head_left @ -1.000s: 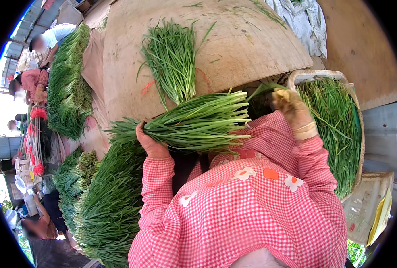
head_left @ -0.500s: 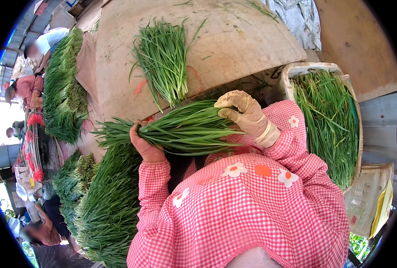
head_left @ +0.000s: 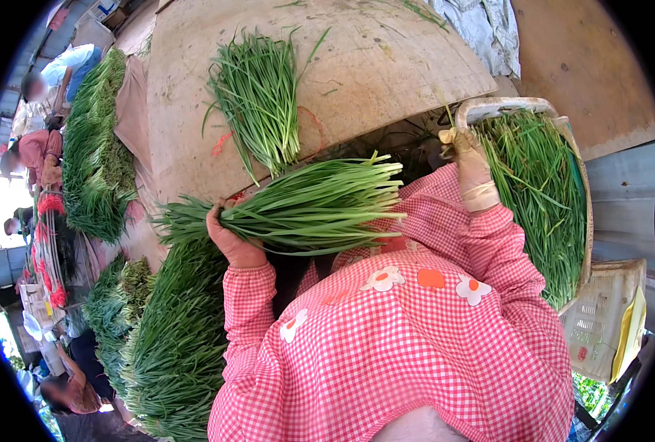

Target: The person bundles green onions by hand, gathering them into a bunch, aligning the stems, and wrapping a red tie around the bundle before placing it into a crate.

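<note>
My left hand (head_left: 233, 239) is wrapped round the leafy part of a bunch of garlic chives (head_left: 320, 210), held level in front of me with its pale cut ends to the right. My right hand (head_left: 471, 163), in a pale rubber glove, is off the bunch, by the near-left rim of a white crate (head_left: 482, 110). Its fingers are pinched together, and a thin yellowish chive leaf (head_left: 448, 116) sticks up from the fingertips. A second bunch of chives (head_left: 261, 99) lies on the wooden board beyond, over a loop of red string (head_left: 223, 141).
The crate on the right is packed with loose chives (head_left: 537, 206). Heaped chives (head_left: 173, 346) lie at my left, with another long pile (head_left: 99, 147) farther off. The wooden board (head_left: 371, 66) spans the front. Several people work at far left, beside hanging red strings (head_left: 50, 243).
My right hand has left the cut ends of the bunch and moved right to the crate's rim, a thin leaf in its fingers. My left hand still holds the bunch.
</note>
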### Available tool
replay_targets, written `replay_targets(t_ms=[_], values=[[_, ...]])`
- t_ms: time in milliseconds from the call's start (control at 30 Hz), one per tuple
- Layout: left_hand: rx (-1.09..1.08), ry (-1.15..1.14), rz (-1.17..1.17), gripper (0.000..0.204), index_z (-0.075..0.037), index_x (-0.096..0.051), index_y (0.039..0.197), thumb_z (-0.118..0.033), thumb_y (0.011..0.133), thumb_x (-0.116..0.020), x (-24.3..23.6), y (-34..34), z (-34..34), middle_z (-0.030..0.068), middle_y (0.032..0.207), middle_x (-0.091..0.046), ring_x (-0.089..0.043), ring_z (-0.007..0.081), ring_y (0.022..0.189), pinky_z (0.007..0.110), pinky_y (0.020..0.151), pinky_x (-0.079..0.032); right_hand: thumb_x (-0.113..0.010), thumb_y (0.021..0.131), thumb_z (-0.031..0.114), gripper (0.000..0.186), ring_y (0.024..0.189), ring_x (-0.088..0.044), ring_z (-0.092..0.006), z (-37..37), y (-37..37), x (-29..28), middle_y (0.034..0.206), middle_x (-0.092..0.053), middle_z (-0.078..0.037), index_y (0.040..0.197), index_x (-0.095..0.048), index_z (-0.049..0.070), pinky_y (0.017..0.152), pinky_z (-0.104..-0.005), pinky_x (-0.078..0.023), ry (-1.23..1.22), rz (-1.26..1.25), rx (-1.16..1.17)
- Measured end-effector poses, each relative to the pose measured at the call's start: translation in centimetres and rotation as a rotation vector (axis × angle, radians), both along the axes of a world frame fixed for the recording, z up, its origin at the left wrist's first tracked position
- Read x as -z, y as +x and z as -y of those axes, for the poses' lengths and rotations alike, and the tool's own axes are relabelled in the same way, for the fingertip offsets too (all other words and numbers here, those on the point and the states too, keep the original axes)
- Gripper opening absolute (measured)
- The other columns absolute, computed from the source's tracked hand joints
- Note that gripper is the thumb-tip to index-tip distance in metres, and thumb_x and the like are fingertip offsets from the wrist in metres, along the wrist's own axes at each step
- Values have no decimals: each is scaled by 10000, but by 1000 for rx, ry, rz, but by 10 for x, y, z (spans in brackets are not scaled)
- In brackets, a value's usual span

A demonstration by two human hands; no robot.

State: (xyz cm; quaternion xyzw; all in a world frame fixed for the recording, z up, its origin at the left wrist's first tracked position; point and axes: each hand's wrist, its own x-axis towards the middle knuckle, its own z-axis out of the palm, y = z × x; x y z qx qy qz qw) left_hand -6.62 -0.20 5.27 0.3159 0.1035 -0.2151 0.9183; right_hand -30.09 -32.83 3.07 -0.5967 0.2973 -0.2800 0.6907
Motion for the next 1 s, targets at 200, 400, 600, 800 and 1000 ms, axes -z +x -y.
replay_targets(t_ms=[200,400,600,800,1000], values=[[-93,111,6,140,-68,-528,788,-196,803,-474,1,3,-7,64,677,-555,-564,244,661,392,673,-485,-591,837,101,85,894,-512,-120,-51,14,-44,1118,-470,-51,905,-603,52,843,-270,-400,-95,-63,-514],[-118,117,27,147,-75,-516,795,-214,814,-468,0,2,-5,71,688,-554,-565,256,661,400,668,-494,-696,753,271,287,759,-521,-108,-85,38,-28,797,-557,-26,837,-567,29,699,-252,-427,56,-214,-634],[-71,69,73,150,-82,-521,781,-214,818,-459,5,-1,-12,80,708,-574,-570,247,681,396,680,-490,-725,736,188,265,739,-545,-108,-102,53,-31,782,-611,-41,865,-573,14,691,-244,-441,113,-179,-486],[-55,1,19,128,-90,-508,771,-205,818,-479,7,-8,-4,42,666,-534,-541,225,682,385,686,-478,-626,808,73,95,796,-620,-150,-114,47,-22,863,-654,-80,856,-619,-8,747,-265,-497,572,18,-370],[-41,10,13,174,-61,-559,804,-208,805,-465,20,-3,-6,94,762,-611,-588,254,744,406,731,-489,-603,839,155,252,820,-575,-111,-74,37,-27,954,-632,-41,1052,-584,22,760,-245,-464,567,276,-245]])
